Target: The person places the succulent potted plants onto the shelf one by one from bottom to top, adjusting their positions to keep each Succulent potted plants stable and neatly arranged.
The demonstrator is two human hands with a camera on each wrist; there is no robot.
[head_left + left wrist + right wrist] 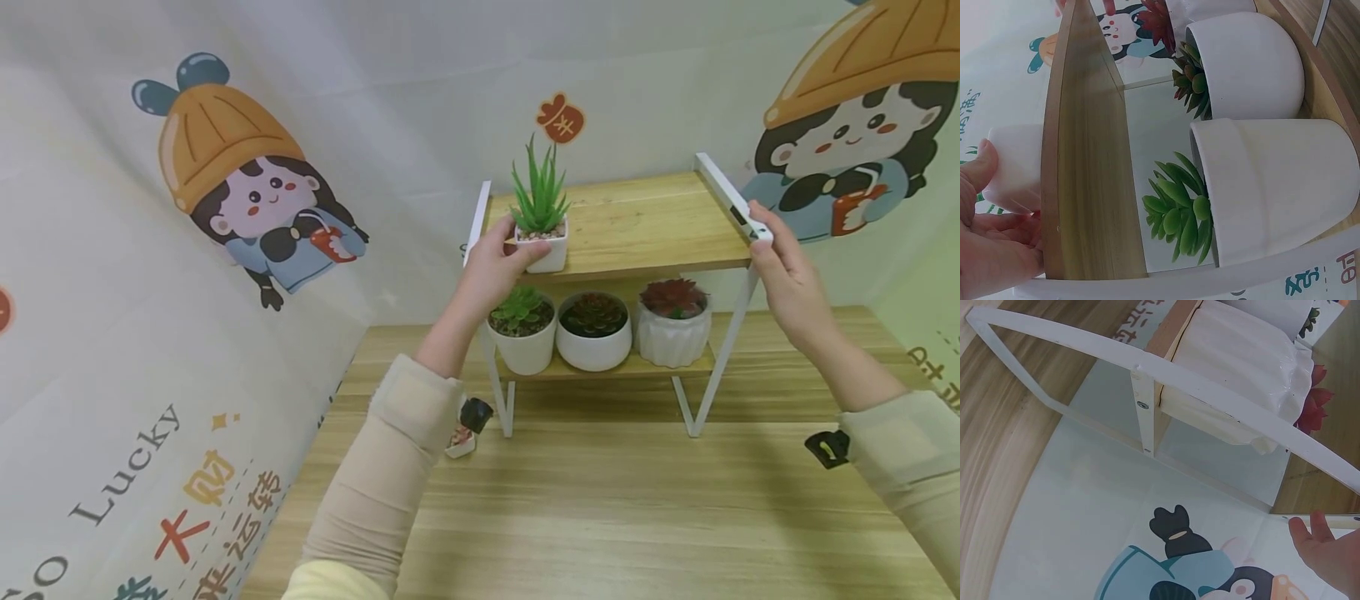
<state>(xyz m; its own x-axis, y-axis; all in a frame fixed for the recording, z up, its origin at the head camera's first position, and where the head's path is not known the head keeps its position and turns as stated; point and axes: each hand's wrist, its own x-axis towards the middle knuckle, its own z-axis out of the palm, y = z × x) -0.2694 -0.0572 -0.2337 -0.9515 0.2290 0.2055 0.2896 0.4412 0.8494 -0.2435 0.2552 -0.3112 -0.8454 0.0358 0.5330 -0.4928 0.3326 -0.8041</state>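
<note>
My left hand (491, 268) holds a small potted aloe plant (542, 204) at the left end of the rack's upper shelf (637, 218). Its thumb lies across the front of the white square pot (1015, 164), and other fingers reach round the side. From the left wrist view, the pot stands at the shelf's edge. At the other end, my right hand (795, 287) grips the front corner of the white side frame (731, 196). Below, on the lower shelf (607, 371), are a green succulent (522, 333), a dark succulent (594, 332) and a red succulent (673, 323), each in a white pot.
The two-tier rack stands on a wood-grain table (585, 508) near a printed cloth backdrop (420, 117). Another small white pot (461, 442) is on the table left of the rack, partly hidden by my left sleeve. White rack legs (696, 417) reach down to the tabletop.
</note>
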